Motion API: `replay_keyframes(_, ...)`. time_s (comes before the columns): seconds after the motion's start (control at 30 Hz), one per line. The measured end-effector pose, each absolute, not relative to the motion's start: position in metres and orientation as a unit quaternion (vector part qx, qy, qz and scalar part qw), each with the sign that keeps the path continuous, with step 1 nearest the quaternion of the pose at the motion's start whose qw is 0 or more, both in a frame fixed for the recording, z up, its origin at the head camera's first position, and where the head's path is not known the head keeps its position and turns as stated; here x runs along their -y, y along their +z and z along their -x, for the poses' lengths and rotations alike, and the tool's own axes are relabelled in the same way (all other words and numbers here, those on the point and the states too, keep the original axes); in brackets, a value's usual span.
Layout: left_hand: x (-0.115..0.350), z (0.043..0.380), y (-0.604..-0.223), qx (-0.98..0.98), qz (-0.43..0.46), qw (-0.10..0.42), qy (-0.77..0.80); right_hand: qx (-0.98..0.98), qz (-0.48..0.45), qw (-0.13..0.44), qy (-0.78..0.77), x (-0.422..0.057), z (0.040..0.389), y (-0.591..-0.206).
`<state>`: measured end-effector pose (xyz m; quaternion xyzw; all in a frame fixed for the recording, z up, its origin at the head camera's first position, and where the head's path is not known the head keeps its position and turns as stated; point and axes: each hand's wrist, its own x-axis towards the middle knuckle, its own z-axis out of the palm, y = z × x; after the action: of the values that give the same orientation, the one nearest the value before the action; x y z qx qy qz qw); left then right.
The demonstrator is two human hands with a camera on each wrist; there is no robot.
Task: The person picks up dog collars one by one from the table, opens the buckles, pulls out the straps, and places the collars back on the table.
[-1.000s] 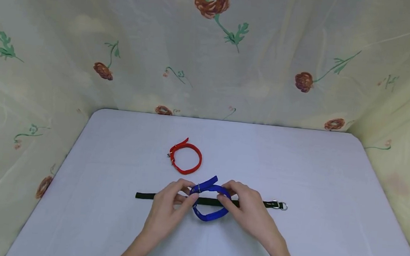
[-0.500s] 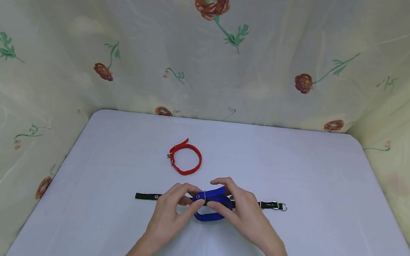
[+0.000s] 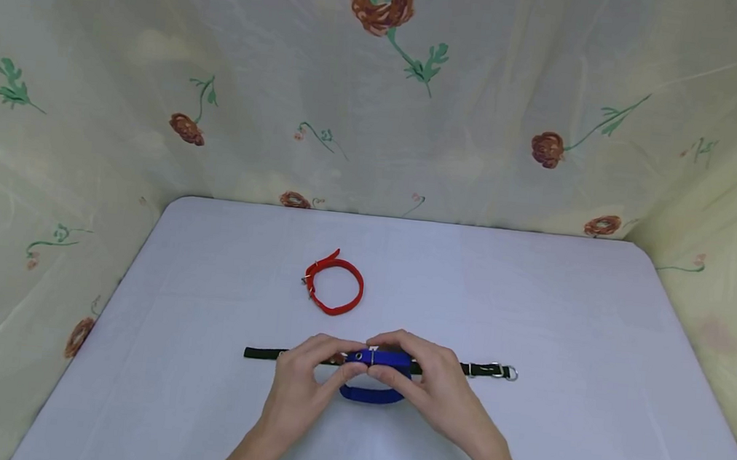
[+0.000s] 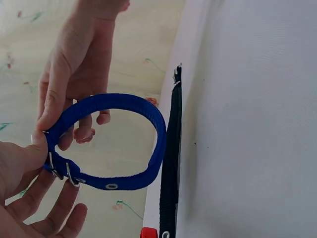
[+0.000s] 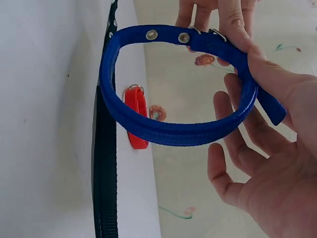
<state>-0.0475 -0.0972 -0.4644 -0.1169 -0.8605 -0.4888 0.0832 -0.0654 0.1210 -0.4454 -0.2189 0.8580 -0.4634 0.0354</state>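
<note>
We hold the blue webbing collar with metal eyelets [image 3: 372, 395] above the white table [image 3: 534, 295], in front of the middle of the long black webbing collar [image 3: 262, 354]. As far as we can judge, closing the blue collar into a loop is done or nearly so: its ends overlap at the silvery metal buckle [image 4: 70, 173], and its loose blue tip [image 5: 272, 109] sticks out past our right thumb. Whether the prong sits in an eyelet, we cannot tell. The red collar with metal fittings [image 3: 360, 288] lies looped on the table beyond our hands, apparently finished; the black one lies straight and unlooped, so any closing of it is left undone.

Our forearms come in from the near edge and angle toward each other. Our left hand [image 3: 306, 371] pinches the blue band near the buckle between thumb and forefinger; our right hand [image 3: 441, 379] pinches it just beside, thumbs nearly meeting. In the wrist views, the remaining fingers of both hands are loosely bent and spread apart.
</note>
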Motion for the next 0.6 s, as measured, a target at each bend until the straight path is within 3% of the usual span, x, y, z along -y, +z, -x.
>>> replay_keyframes(0.6,0.0948,0.0469,-0.4665,0.83,0.073,0.057,-0.55,-0.853,0.196,0.005,-0.484,-0.1178,0.0631,-0.4485)
